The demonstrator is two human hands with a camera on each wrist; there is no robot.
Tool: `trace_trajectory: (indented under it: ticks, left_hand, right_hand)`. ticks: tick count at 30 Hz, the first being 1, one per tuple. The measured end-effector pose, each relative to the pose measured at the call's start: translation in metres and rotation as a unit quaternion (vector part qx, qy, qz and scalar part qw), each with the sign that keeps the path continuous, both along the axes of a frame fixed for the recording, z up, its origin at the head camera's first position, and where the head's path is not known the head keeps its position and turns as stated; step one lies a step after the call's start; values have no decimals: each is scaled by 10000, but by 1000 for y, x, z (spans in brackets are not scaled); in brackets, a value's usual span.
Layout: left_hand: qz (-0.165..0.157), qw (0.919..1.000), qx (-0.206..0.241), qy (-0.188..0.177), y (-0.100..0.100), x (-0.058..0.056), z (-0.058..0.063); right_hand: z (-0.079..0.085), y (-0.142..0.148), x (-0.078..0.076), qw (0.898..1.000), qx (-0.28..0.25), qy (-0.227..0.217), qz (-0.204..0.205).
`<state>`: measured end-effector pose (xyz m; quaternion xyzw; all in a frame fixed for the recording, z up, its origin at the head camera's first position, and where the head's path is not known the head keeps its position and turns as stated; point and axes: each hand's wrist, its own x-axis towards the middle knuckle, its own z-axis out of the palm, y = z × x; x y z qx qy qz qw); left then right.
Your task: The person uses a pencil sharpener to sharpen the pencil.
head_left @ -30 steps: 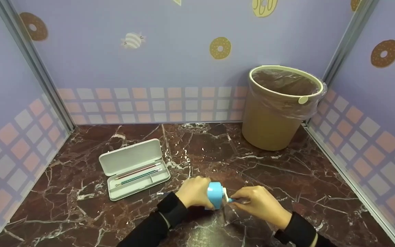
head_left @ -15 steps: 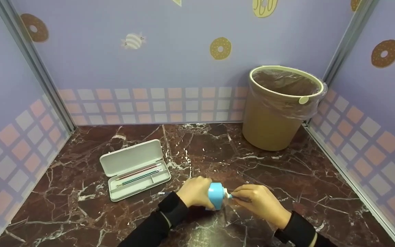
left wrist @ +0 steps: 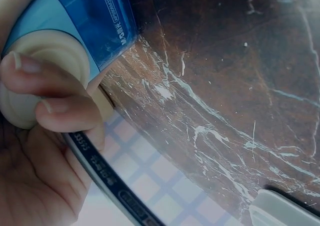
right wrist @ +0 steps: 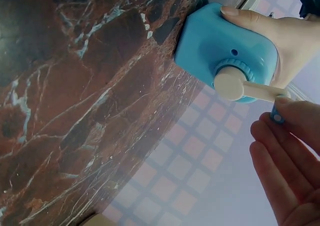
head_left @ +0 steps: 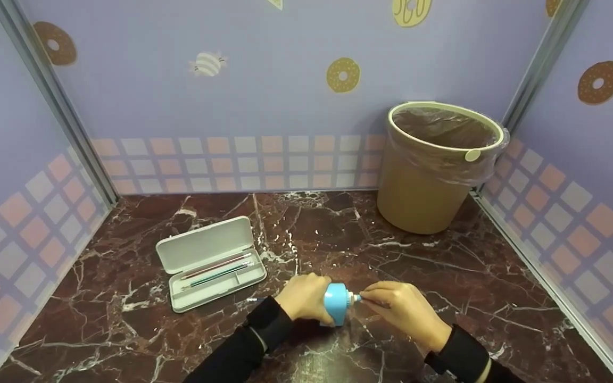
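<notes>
A light blue crank pencil sharpener [head_left: 336,304] lies near the table's front. My left hand [head_left: 302,298] grips its body, with fingers bent over the round cream front [left wrist: 60,53] in the left wrist view. A dark pencil [left wrist: 107,178] with printed lettering runs out under those fingers; its tip is hidden. In the head view the pencil's far end pokes out left of the wrist. My right hand [head_left: 405,307] pinches the small blue knob [right wrist: 277,115] on the cream crank arm [right wrist: 260,90]. The sharpener's dark blue see-through shavings drawer [left wrist: 100,23] shows in the left wrist view.
An open white pencil case [head_left: 213,298] with several pencils [head_left: 218,274] in it lies to the left. At the back right stands a tan, bag-lined bin [head_left: 423,186]. Purple patterned walls [head_left: 264,106] enclose the dark marble table [head_left: 445,276].
The crank has turned, and my right hand has risen slightly in the head view along with its knob. My left hand and the sharpener have stayed nearly in place.
</notes>
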<state>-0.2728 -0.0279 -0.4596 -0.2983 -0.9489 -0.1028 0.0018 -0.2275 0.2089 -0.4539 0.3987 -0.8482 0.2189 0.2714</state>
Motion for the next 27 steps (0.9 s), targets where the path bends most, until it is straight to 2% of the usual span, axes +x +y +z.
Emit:
trace_trajectory:
  ticks: [13, 19, 27]
  left_hand:
    - [-157, 9998, -87, 61, 0, -1, 0]
    - [-167, 9994, -232, 190, 0, -1, 0]
    - [-189, 9996, -208, 61, 0, -1, 1]
  right_hand:
    - [5, -4, -9, 9982, 249, 446, -309]
    - [7, -9, -14, 9965, 515, 388, -534]
    - [7, -13, -21, 9917, 860, 482, -831]
